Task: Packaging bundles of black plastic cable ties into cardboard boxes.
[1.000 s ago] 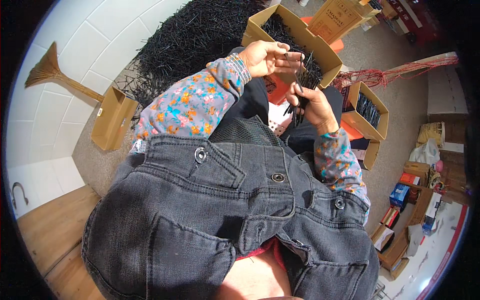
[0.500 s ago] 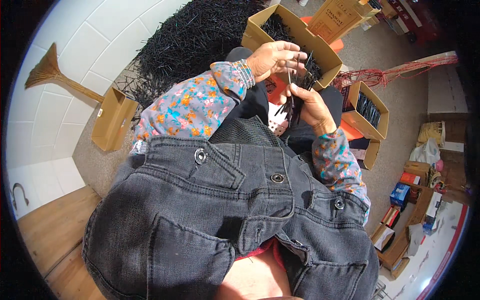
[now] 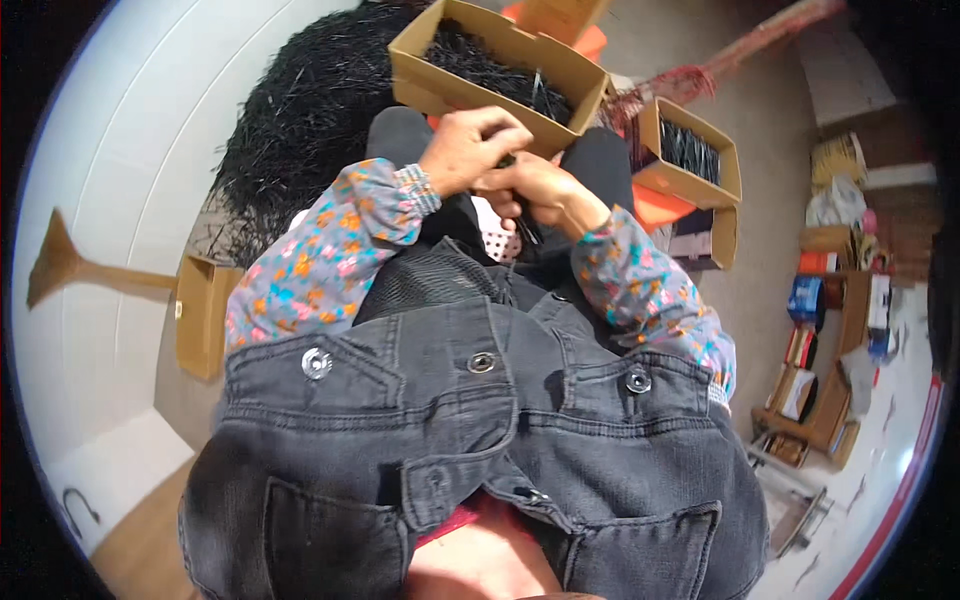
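My right hand (image 3: 545, 190) is closed around a small bundle of thin black strips (image 3: 530, 234), whose lower ends poke out beneath the fingers. Bent over the top of it, my left hand (image 3: 470, 150) has its fingers curled in, and a few dark ends show between the two hands. Their exact grip is partly hidden. Just beyond the hands stands an open cardboard box (image 3: 420, 85) holding many loose black strips (image 3: 490, 68). White cloth with dark dots (image 3: 497, 235) shows below the hands, between my knees.
A big heap of black strips (image 3: 300, 120) lies at the far left. Another box (image 3: 725, 185) with strips stands at the right, near a pole wound with red strands (image 3: 690, 85). Left are a broom (image 3: 60, 262) and a cardboard box (image 3: 205, 335); a wooden shelf (image 3: 840, 370) stands far right.
My hands have come together, and my left fingers have gone from spread beside the strips to curled over the right hand. The view has shifted, so the surroundings sit differently.
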Demonstrator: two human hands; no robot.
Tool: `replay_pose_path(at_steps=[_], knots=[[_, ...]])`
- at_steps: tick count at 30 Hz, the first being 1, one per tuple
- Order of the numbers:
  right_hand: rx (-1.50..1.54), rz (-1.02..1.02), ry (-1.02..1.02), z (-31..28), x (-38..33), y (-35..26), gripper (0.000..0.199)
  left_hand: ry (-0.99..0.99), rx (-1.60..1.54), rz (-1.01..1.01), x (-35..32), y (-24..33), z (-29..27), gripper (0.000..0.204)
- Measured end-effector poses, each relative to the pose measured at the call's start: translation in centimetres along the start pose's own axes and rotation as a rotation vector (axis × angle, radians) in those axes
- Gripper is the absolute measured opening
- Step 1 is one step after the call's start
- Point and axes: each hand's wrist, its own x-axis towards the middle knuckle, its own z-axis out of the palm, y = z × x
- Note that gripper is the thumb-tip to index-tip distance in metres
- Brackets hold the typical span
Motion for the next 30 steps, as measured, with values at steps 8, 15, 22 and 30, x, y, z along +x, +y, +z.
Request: replay_pose_path(at_steps=[8,15,22,30], knots=[[0.052,0.073,-0.015,-1.5,1.1,-3.2,0.021,0.236,-0.271,-0.215,1.1,-1.4,-1.6,0.023],[-0.066,0.055,0.468,-14.5,-4.6,-6.6,0.019,0.313,-0.472,-0.339,0.8,0.0,-4.4,0.029],[-0.036,0.073,0.827,-32.8,-10.2,-4.9,0.014,0.169,-0.548,-0.511,0.8,-0.1,-4.7,0.026],[-1.083,0.472,1.322,-44.8,-4.1,1.0,0.035,0.14,-0.564,-0.617,1.5,-0.3,-5.0,0.027]])
